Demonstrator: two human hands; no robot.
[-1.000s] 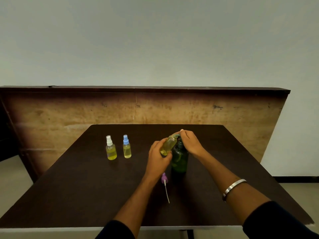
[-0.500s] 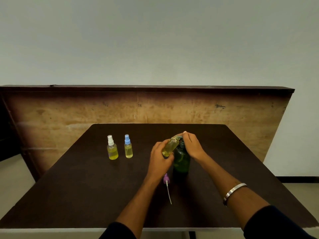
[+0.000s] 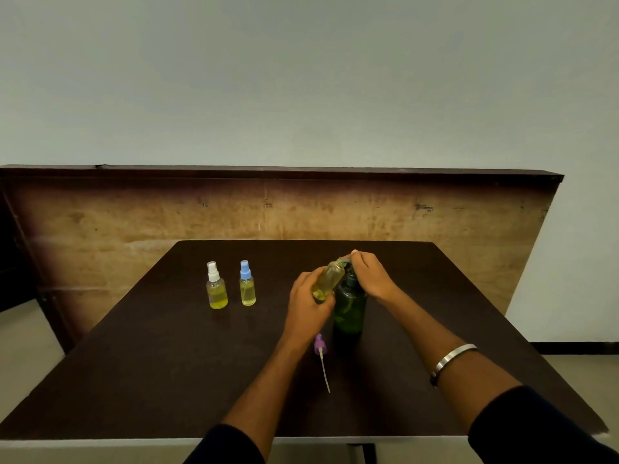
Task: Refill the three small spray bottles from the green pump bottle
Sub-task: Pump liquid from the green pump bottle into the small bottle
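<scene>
My left hand (image 3: 310, 304) holds the open bottle (image 3: 329, 278) tilted, mouth at the pump (image 3: 350, 298) spout; my right hand (image 3: 370, 274) presses the head. Little has shifted in 1 second, so filling continues. Left of the pump: 2 capped bottles (image 3: 231, 285). Purple cap (image 3: 320, 346) lies just before it on the counter (image 3: 167, 363).

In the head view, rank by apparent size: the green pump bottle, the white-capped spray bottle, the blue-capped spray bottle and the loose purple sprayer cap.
1. Dark green plastic pump bottle, clearly largest.
2-3. White-capped small clear spray bottle and blue-capped small clear spray bottle: nearly alike, not ranked.
4. Purple plastic sprayer cap lying on the table; its cap part looks smallest, though its thin tube runs long.
</scene>
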